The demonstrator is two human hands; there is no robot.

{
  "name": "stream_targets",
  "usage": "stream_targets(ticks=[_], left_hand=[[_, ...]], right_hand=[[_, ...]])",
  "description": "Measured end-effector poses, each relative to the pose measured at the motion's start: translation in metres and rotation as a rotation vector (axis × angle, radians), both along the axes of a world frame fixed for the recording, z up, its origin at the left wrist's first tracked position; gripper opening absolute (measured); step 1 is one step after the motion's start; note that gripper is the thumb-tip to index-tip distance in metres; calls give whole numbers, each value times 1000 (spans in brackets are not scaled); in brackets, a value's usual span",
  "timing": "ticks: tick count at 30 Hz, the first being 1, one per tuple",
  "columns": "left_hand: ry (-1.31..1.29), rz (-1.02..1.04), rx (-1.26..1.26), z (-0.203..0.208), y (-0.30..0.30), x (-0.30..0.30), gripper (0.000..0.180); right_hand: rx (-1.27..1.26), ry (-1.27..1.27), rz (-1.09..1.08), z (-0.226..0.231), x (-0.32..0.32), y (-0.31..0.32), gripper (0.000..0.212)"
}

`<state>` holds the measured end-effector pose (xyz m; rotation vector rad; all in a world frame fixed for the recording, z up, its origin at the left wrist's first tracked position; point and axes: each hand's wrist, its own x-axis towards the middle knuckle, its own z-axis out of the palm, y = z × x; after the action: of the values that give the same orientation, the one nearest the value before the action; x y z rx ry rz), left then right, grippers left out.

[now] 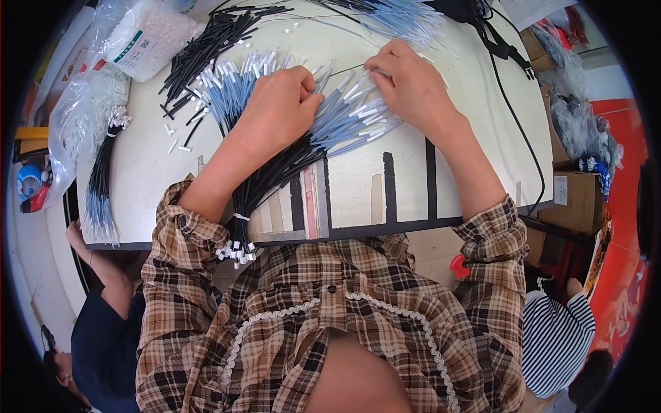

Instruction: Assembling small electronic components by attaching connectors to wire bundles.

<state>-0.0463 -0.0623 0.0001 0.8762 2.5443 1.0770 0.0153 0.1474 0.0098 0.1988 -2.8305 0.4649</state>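
Note:
A fanned bundle of cables [275, 172] lies across the table's front edge. Its black sleeves end in blue wires with white tips [361, 113], and small white plugs [237, 253] hang over the edge below a white tie. Over the left part of the fan, my left hand [279, 107] is closed, thumb against the curled fingers; what it pinches is hidden. My right hand [412, 88] is closed in a pinch at the upper right of the fan, beside the white tips. A thin dark line runs between the hands; whether either holds it is unclear.
Black tubes [206, 51] and small white sleeves [172, 146] lie on the left. Beyond them are a bag of white pieces [148, 41] and another tied bundle [101, 179]. More blue wires [406, 20] lie at the back. A black cable [513, 103] crosses the right. People sit on both sides.

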Motion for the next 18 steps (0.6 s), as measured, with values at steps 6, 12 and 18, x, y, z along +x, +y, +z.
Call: stream_targets(ticks=[6, 12, 18], left_hand=[[-12, -13, 32, 1, 0, -1, 16], [290, 70, 96, -7, -2, 1, 17], [125, -13, 27, -3, -2, 0, 16]], right_hand=[[134, -67, 11, 1, 1, -1, 8], [-38, 76, 59, -5, -1, 2, 11], [-149, 106, -1, -1, 1, 5, 10]])
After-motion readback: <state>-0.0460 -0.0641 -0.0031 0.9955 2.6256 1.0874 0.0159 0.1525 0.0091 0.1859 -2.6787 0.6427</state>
